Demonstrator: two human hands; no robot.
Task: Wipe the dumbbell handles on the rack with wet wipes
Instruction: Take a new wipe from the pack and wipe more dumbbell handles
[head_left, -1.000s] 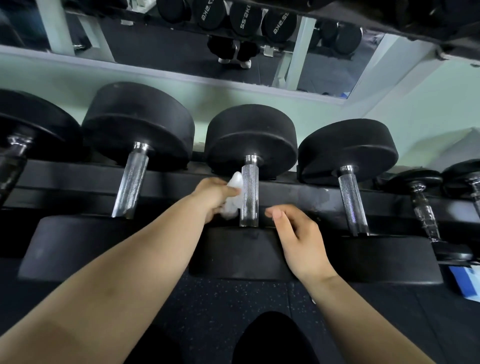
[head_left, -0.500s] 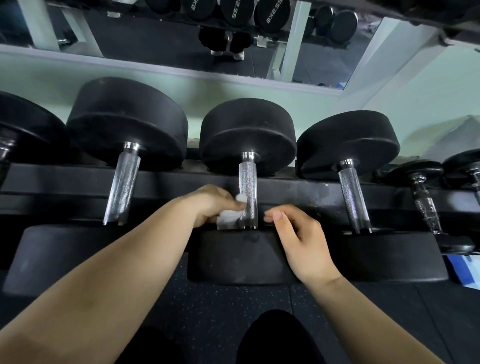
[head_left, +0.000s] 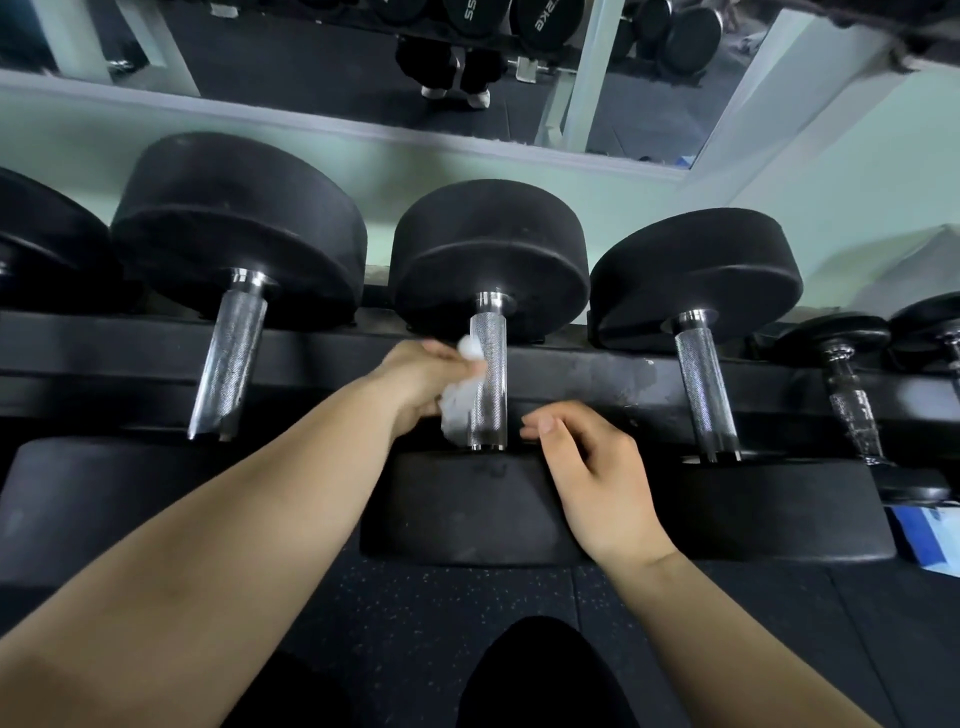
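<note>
Grip: left hand (head_left: 423, 382) is curled round a crumpled white wet wipe (head_left: 460, 410) and presses it against the left side of the middle handle (head_left: 489, 364).
Other hand: right hand (head_left: 597, 467) holds nothing. Its fingers are loosely bent just beside the handle's near end, above the dumbbell's front head (whether it touches, I cannot tell).
Wipe position: on the lower part of the knurled bar, level with the rack rail (head_left: 597, 376).
Step in hand: by my reading, the wiping of this one handle is under way, not finished.
Done so far: hard to judge. The left neighbour handle (head_left: 231, 358) and right neighbour handle (head_left: 706, 384) shine alike and show no wet trace. The smaller far-right handle (head_left: 852, 410) glistens unevenly (moisture or glare, unclear).
Left to do: probably the rest of this bar, then any neighbours not yet wiped, since dumbbells run off both edges.
Supply: a blue packet (head_left: 930, 535) lies at the right edge, possibly the wipes.
</note>
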